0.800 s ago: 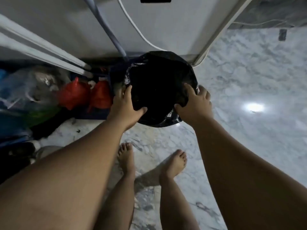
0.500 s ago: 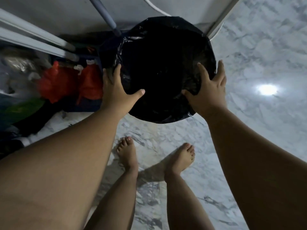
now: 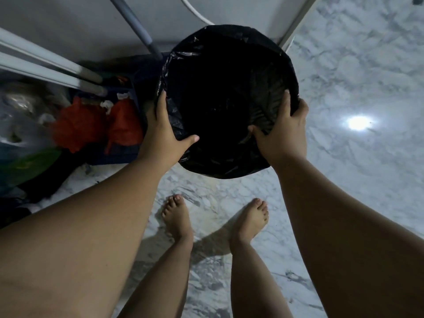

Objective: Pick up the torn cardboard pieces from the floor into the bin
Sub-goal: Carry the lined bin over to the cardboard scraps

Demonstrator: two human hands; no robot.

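Far left: We see clear plastic bags [image 3: 20,115] and two orange bags [image 3: 75,125] heaped against the wall, under slanting white poles [image 3: 46,65].
Left of centre: A grey pole [image 3: 135,26] runs down behind the bin.
Left hand: The left hand [image 3: 164,134] grips the bin's left side, with its fingers laid up the outer wall and its thumb hooked across the near rim.
Centre: The bin [image 3: 231,28] is round and lined with a black liner [image 3: 229,166] folded over its rim. It sits between the two hands, its mouth tipped towards us. We cannot tell whether its base touches the floor.
Cardboard: We see no torn pieces on the floor in view, and the bin's inside is too dark to tell what it holds.
Below centre: Two bare feet [image 3: 176,216] stand near the bin.
Right hand: The right hand [image 3: 284,136] clasps the right rim, thumb inside against the liner and fingers curled over the outside.
Right: The marble floor [image 3: 367,180] carries a bright glare [image 3: 358,122].
Handling: We judge the bin light and fairly stiff. Its liner looks thin, slick and loose, so it could slide under the fingers. The surest hold is the one shown, on opposite sides of the rim, pinching liner and wall together.
Pieces, when reached: We expect torn cardboard to be light and flat, best pinched by an edge.
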